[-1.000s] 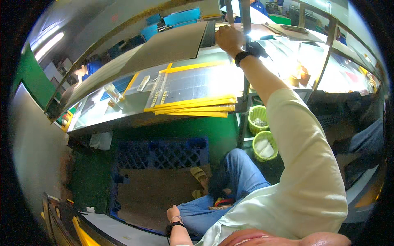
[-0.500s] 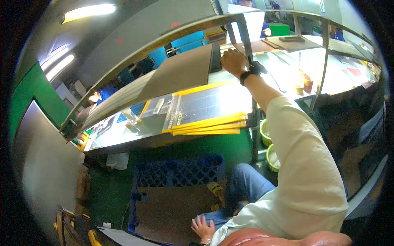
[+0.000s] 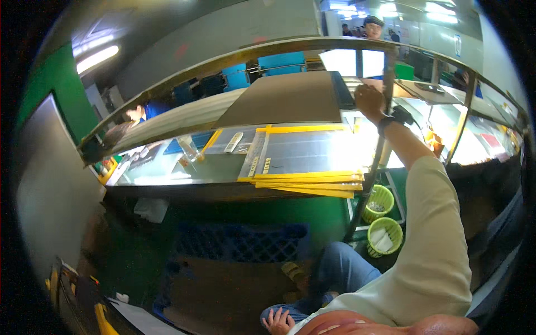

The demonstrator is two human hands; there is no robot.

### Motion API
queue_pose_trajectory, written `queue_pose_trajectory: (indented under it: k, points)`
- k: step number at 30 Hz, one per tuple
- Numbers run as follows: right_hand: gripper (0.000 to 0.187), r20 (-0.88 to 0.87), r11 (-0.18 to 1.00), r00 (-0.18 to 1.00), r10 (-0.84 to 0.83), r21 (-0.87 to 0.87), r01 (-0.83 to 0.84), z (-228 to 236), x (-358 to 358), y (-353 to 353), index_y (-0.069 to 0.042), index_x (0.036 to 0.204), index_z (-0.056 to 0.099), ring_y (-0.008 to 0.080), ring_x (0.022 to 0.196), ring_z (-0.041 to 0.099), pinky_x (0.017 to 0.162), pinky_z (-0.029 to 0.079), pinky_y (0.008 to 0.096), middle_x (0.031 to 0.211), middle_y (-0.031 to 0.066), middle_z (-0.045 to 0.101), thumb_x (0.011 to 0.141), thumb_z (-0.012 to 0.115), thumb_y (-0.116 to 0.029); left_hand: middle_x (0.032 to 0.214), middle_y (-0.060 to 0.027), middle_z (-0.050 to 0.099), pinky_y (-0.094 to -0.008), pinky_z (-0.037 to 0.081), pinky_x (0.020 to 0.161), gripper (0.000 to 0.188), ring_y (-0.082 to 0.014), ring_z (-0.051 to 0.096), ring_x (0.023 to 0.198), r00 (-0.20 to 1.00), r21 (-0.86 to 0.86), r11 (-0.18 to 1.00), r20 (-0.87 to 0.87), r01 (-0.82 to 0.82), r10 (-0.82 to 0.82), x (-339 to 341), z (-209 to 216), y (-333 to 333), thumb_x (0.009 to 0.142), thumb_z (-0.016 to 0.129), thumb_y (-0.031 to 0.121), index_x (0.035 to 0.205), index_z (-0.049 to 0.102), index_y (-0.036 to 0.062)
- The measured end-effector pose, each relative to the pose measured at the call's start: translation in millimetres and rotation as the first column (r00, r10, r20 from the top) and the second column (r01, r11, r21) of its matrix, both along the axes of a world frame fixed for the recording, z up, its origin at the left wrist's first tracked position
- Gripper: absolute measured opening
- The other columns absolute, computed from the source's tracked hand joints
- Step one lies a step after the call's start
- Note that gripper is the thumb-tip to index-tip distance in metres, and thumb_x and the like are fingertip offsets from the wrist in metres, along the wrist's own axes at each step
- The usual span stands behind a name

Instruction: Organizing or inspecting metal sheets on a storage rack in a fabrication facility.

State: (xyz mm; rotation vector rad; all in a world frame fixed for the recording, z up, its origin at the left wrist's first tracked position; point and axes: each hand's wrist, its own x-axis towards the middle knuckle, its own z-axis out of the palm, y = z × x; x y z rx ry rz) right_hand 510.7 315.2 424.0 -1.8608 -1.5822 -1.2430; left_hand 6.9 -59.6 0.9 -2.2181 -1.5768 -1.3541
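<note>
My right hand (image 3: 369,101) is stretched out to the shelf above the bench. Its fingers are curled beside the dark end of a flat brown board (image 3: 285,97), close to a metal post. What these fingers hold, if anything, is hidden. A dark band is on that wrist. Low in the picture my left hand (image 3: 277,322) lies on my jeans at the knee, fingers spread, holding nothing. Below the board, a stack of clear sheets with yellow borders (image 3: 307,153) lies on the lit bench.
A metal rail (image 3: 234,64) runs along the shelf. Two green baskets (image 3: 385,237) stand under the bench, near my right arm. A blue pallet (image 3: 243,243) with a brown sheet is on the floor. Co-workers are beyond the bench and at far left.
The view has shifted, so bench and board appear further right and lower. More of the baskets and a co-worker shows. My right hand stays by the board's end; my left stays on my knee.
</note>
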Motion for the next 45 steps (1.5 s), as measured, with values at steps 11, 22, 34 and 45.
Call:
queue_pose_trajectory:
  k: [11,22,34,45]
  points:
    - [0.021,0.094,0.993,0.993,0.073,0.083,-0.081,-32,83,44,-0.015,0.096,0.061,0.0260,0.089,0.060,0.076,0.047,0.0380,0.096,0.0067,0.063,0.094,0.042,-0.024,0.122,-0.0032,0.060,-0.0622,0.020,0.105,0.030,-0.0303,0.043,0.126,0.990,-0.541,0.837,-0.060,0.077,-0.130,-5,-13,6,0.076,0.058,0.030,0.099,0.071,0.0162]
    - [0.016,0.316,1.000,0.949,-0.003,0.026,-0.005,-25,85,41,-0.010,0.099,0.058,0.0253,0.089,0.061,0.073,0.050,0.0372,0.097,0.0077,0.061,0.091,0.045,-0.017,0.130,-0.0029,0.055,-0.0581,0.017,0.108,0.031,-0.0265,0.036,0.132,0.950,-0.605,0.792,-0.189,0.087,-0.249,9,2,20,0.082,0.056,0.030,0.108,0.068,0.0169]
    - [0.018,0.202,0.995,0.978,0.057,0.069,-0.072,-27,46,36,-0.010,0.087,0.065,0.0261,0.086,0.064,0.071,0.053,0.0416,0.085,0.0078,0.065,0.086,0.050,-0.021,0.145,-0.0177,0.036,-0.0555,0.031,0.104,0.060,-0.0368,0.034,0.133,0.951,-0.608,0.775,-0.307,-0.169,-0.033,-6,5,5,0.080,0.062,0.037,0.134,0.049,0.0149]
    - [0.025,-0.086,1.000,0.996,-0.002,0.002,0.003,-18,45,34,-0.007,0.088,0.069,0.0317,0.080,0.066,0.067,0.053,0.0479,0.086,0.0141,0.068,0.084,0.051,-0.023,0.135,-0.0229,0.046,-0.0458,0.033,0.107,0.064,-0.0404,0.041,0.126,0.961,-0.552,0.786,-0.171,-0.278,0.219,-61,161,114,0.083,0.065,0.024,0.138,0.039,0.0028]
